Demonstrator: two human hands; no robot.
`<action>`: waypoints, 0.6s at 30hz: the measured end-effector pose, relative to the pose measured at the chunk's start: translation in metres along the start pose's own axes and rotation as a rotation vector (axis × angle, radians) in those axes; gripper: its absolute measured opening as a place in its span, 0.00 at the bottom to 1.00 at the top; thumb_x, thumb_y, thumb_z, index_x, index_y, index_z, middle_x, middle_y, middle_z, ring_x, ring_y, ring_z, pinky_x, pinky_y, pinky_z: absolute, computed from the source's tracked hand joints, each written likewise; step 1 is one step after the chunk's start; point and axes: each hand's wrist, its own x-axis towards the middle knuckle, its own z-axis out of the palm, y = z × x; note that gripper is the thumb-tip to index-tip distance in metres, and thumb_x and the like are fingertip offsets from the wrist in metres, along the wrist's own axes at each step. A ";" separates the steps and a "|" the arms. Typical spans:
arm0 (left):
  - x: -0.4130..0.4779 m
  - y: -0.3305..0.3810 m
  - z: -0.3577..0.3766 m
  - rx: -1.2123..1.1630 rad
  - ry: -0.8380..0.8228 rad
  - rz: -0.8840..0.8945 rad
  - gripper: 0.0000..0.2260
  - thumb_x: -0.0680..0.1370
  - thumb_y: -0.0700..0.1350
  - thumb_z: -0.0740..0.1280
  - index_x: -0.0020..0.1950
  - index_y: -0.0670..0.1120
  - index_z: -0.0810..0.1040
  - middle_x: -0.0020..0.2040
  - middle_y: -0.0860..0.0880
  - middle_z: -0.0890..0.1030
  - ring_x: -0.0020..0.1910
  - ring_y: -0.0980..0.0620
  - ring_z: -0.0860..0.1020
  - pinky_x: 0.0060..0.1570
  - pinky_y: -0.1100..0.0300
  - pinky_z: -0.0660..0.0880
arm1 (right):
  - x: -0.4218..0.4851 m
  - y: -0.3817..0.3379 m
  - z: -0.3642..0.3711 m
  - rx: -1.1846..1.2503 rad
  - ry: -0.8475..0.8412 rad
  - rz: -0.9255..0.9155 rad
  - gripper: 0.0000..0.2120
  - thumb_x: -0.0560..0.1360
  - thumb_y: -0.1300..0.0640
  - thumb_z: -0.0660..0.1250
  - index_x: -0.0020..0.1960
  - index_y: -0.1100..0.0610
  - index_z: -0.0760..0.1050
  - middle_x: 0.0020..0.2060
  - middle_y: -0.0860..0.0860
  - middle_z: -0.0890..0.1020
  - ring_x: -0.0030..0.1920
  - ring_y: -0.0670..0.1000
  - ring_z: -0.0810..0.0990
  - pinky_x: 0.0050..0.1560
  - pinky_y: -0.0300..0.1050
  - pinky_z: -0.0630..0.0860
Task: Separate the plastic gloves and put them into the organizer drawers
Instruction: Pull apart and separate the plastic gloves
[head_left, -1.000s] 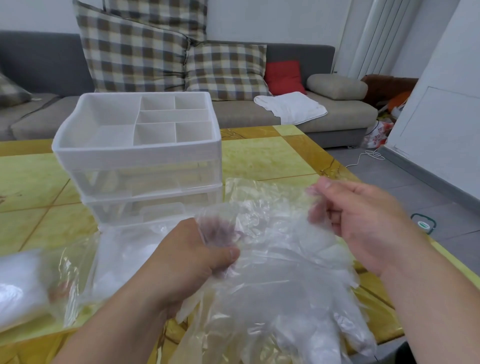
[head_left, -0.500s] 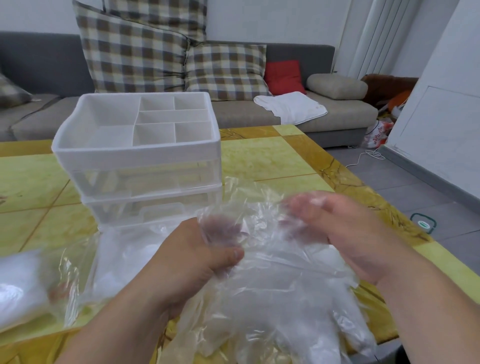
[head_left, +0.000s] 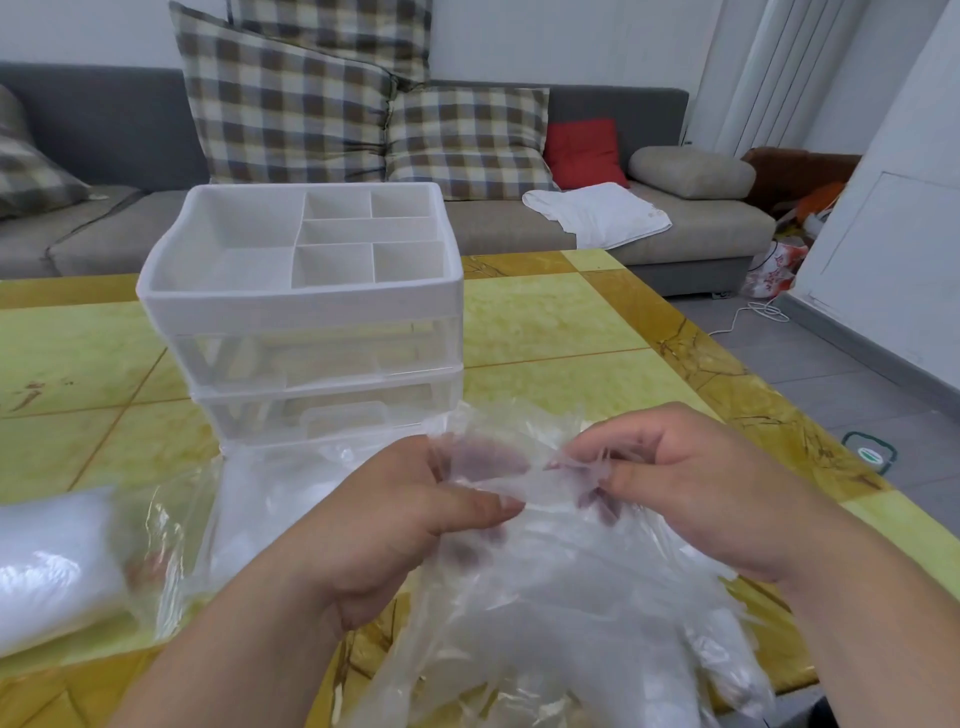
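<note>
Head view: the gloves (head_left: 550, 597) hang as one clinging wad over the near edge of the surface (head_left: 550, 322), just in front of the organizer (head_left: 301, 301). Your left hand (head_left: 395, 525) grips the bunch under its thumb, and your right hand (head_left: 691, 483) pinches one thin edge with curled fingers (head_left: 618, 447). Pull sharply and the film could tear, or several stuck layers could come away together.

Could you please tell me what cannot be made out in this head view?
Head view: the number of plastic gloves; the clear layers overlap and the bottom edge cuts them off.
Head view: contents of the organizer drawers; cloudy fronts blur them.
Head view: fingertips of the left hand; glove film veils them.
Head view: the white bundle; the left edge crops it.
</note>
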 end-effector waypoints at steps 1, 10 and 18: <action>0.000 -0.001 -0.001 -0.001 -0.008 -0.016 0.20 0.65 0.39 0.76 0.57 0.42 0.84 0.56 0.31 0.82 0.49 0.38 0.81 0.53 0.43 0.74 | 0.000 0.000 0.000 0.001 -0.011 0.006 0.11 0.79 0.64 0.66 0.51 0.51 0.85 0.35 0.48 0.84 0.35 0.49 0.80 0.45 0.37 0.77; -0.001 0.001 0.002 0.023 0.008 -0.033 0.14 0.71 0.31 0.74 0.48 0.49 0.86 0.50 0.45 0.87 0.44 0.49 0.84 0.43 0.58 0.77 | -0.003 -0.001 -0.007 -0.071 0.048 -0.017 0.18 0.79 0.67 0.66 0.50 0.45 0.84 0.33 0.46 0.84 0.35 0.44 0.80 0.41 0.35 0.75; -0.001 0.000 0.003 0.060 -0.044 0.028 0.16 0.65 0.39 0.76 0.53 0.48 0.86 0.48 0.42 0.86 0.41 0.49 0.81 0.43 0.57 0.76 | -0.005 -0.010 0.000 -0.123 0.061 -0.089 0.16 0.76 0.69 0.69 0.49 0.49 0.87 0.35 0.39 0.84 0.39 0.38 0.81 0.42 0.29 0.73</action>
